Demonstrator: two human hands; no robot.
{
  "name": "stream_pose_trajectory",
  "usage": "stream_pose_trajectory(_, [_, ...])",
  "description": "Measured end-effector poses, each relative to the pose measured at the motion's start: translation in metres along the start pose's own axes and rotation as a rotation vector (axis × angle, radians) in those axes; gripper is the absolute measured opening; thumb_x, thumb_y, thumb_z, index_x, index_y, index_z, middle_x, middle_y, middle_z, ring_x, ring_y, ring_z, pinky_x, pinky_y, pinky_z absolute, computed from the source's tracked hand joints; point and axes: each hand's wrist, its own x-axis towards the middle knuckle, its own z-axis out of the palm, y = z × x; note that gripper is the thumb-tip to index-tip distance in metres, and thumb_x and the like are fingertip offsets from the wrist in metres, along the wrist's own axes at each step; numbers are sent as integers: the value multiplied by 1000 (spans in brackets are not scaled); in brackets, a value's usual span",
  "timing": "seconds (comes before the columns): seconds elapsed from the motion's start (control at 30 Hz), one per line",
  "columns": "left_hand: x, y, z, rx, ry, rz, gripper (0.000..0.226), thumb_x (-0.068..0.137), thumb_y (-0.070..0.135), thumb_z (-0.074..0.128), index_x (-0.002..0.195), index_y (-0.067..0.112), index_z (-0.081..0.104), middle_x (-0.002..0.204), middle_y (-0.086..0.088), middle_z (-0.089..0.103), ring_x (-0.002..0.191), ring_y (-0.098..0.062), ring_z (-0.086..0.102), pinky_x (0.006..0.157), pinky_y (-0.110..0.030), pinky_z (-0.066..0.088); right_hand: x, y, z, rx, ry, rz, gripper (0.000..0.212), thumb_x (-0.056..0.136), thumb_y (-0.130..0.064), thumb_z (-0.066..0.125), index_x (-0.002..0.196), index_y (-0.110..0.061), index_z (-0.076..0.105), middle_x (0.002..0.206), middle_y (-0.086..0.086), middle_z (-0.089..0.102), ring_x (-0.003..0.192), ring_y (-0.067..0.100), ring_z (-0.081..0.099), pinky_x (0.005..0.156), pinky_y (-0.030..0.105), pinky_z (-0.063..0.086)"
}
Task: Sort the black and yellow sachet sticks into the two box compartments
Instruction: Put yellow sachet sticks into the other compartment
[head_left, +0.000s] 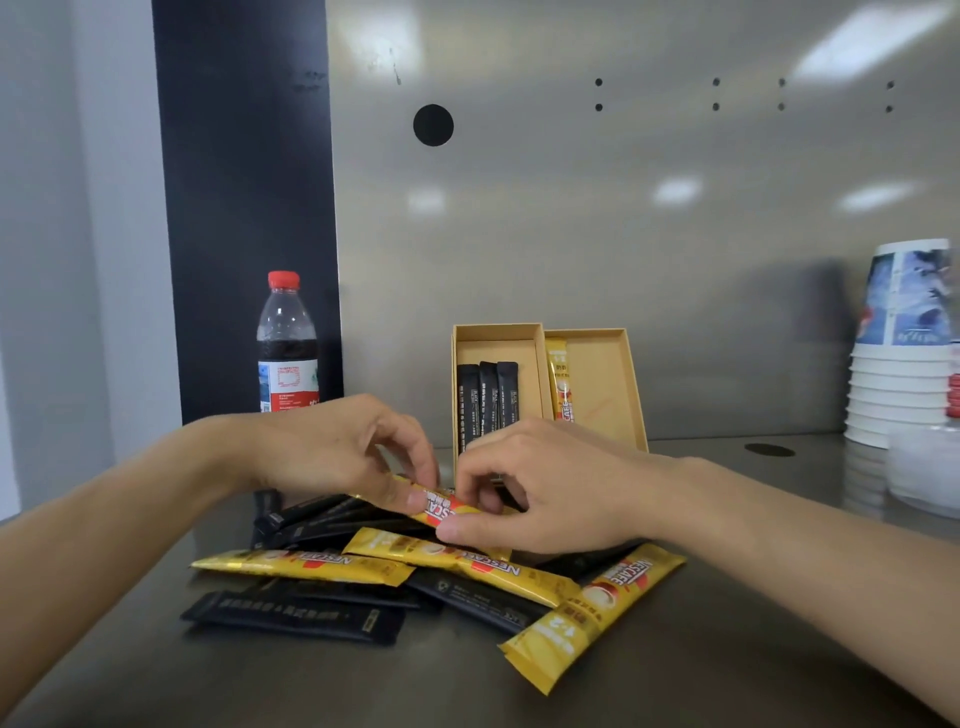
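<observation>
Fingers of left hand, right hand pinch glossy yellow red-banded sachet stick.

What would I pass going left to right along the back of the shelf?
A cola bottle → left box compartment with black sticks → right box compartment with one yellow stick → stack of paper cups.

Bare grey steel counter lying open at lower right and lower left of frame. Loose pile of black and yellow sachet sticks sprawling across lower centre. Left hand and right hand, both pinching one yellow sachet stick, screening near end of tan cardboard two-compartment box. Red-capped cola bottle standing left of box. Stack of white paper cups crowding right edge. Steel back panel closing off rear.
</observation>
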Motion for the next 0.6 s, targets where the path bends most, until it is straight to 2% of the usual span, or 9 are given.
stream_pose_trajectory(0.1, [-1, 3, -1, -83, 37, 9, 6, 85, 19, 79, 90, 18, 77, 88, 2, 76, 79, -9, 69, 71, -20, 51, -1, 3, -1, 83, -22, 63, 31, 89, -59, 62, 89, -29, 66, 71, -19, 64, 64, -1, 57, 52, 15, 36])
stream_pose_trajectory(0.13, [0, 3, -1, -101, 64, 15, 7, 84, 18, 79, 90, 18, 77, 87, 1, 77, 79, -10, 69, 70, -20, 51, -1, 6, -2, 131, -25, 96, 28, 89, -56, 64, 92, -28, 67, 69, -24, 63, 64, -5, 57, 52, 14, 37])
stream_pose_trajectory(0.2, [1, 2, -1, -122, 145, 23, 10, 83, 21, 80, 92, 19, 76, 87, -1, 78, 77, -13, 71, 69, -29, 52, -1, 12, -3, 206, -7, 140, 24, 90, -52, 66, 96, -28, 67, 72, -21, 65, 63, -4, 57, 54, 15, 38])
stream_pose_trajectory(0.27, [2, 0, -1, -139, 210, 35, 17, 82, 24, 78, 97, 17, 75, 88, -4, 78, 75, -19, 72, 70, -35, 53, -1, 22, -6, 211, 5, 174, 22, 91, -49, 66, 99, -29, 65, 79, -15, 71, 66, -3, 61, 60, 24, 47])
stream_pose_trajectory(0.33, [3, -2, -3, -152, 265, 50, 20, 82, 25, 76, 99, 16, 76, 89, -8, 78, 75, -23, 74, 75, -28, 58, -3, 31, -9, 231, 10, 218, 18, 92, -47, 65, 100, -30, 65, 83, -13, 75, 74, -1, 66, 70, 30, 53])
stream_pose_trajectory(0.43, [4, -1, -3, -150, 383, 65, 14, 86, 20, 74, 99, 17, 78, 91, -7, 78, 75, -21, 75, 73, -22, 59, -6, 42, -15, 319, 63, 254, 10, 93, -40, 66, 97, -31, 64, 87, -11, 76, 85, 3, 70, 85, 38, 56])
stream_pose_trajectory(0.53, [8, 0, -1, -164, 438, 56, 14, 89, 14, 72, 102, 15, 77, 94, -6, 77, 79, -21, 76, 72, -22, 61, -6, 48, -18, 345, 119, 257, 10, 93, -36, 66, 100, -28, 65, 84, -12, 75, 89, -2, 68, 88, 30, 52])
stream_pose_trajectory(0.6, [8, 0, 1, -170, 432, 38, 16, 90, 16, 70, 105, 16, 77, 90, -3, 77, 74, -17, 75, 65, -19, 56, -5, 51, -20, 375, 195, 278, 10, 95, -32, 64, 103, -26, 66, 86, -9, 74, 81, -4, 66, 75, 22, 51])
